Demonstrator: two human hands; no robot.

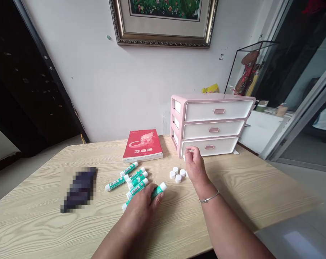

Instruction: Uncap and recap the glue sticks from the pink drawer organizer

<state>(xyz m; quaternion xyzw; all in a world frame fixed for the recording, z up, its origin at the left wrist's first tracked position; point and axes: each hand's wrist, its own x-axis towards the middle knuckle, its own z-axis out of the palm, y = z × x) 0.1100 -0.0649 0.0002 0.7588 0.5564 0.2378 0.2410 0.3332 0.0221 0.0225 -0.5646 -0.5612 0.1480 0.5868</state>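
My left hand is closed around a green glue stick, whose white end points up and to the right. Several more green-and-white glue sticks lie side by side on the table, beyond and to the left of that hand. My right hand is raised over the table in front of the drawer unit, fingers curled into a pinch. A bit of white shows beside its fingertips, but what they hold is mostly hidden. Several small white caps stand in a cluster just left of my right wrist, one partly covered by the hand.
A pink-and-white three-drawer unit stands at the back right of the wooden table. Left of it lies a red book. A dark pixelated patch is at the left. Behind, a framed picture hangs on the wall.
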